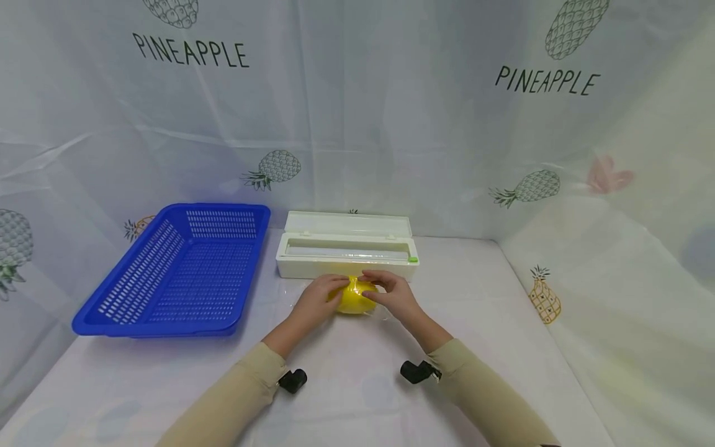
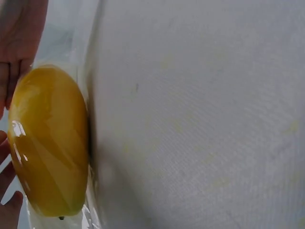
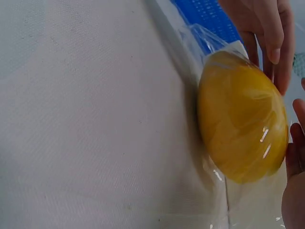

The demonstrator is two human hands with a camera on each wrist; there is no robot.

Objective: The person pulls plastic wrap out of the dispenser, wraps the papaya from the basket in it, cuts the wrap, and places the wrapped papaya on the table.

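A smooth yellow fruit [image 1: 355, 297] sits on the white tabletop under glossy clear cling film [image 3: 259, 112]. Its exact kind is not certain; the left wrist view shows it long and oval, with a small dark spot at one end [image 2: 61, 217]. The left hand [image 1: 321, 299] curves round the fruit's left side, thumb in front and fingers over the top. From the other side the right hand [image 1: 393, 294] does likewise, thumb low and fingers at the upper edge. Directly behind the fruit stands a white cling film dispenser [image 1: 346, 268], lid raised, a roll inside.
A blue perforated plastic basket [image 1: 251, 273] stands left of the hands. Behind everything hangs a white pineapple-print sheet [image 1: 391, 136], which also rises along the right side. A small green slider [image 1: 413, 259] sits at the dispenser's right end.
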